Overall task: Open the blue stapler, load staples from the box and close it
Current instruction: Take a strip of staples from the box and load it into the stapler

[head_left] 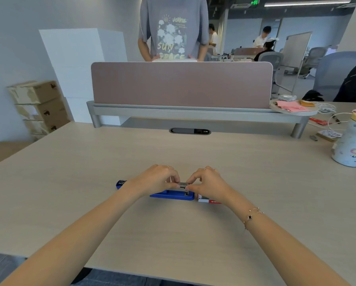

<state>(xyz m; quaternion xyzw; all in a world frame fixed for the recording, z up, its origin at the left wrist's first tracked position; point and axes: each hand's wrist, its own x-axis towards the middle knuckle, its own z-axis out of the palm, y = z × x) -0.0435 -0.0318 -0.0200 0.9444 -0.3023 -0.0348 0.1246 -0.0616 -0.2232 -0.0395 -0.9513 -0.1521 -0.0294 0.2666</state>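
An open-plan office stretches beyond a mauve divider panel. The pale wood worktop spreads under both hands. Just below the fingers lies the blue stapler, opened out flat, likely for loading. The left hand and right hand pinch a staple strip between them; the staple box sits beneath the right wrist.

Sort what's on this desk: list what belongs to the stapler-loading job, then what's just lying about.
Job: blue stapler; staple strip pinched between left hand and right hand; staple box.

Lying about: white jar; pink papers; white cable.
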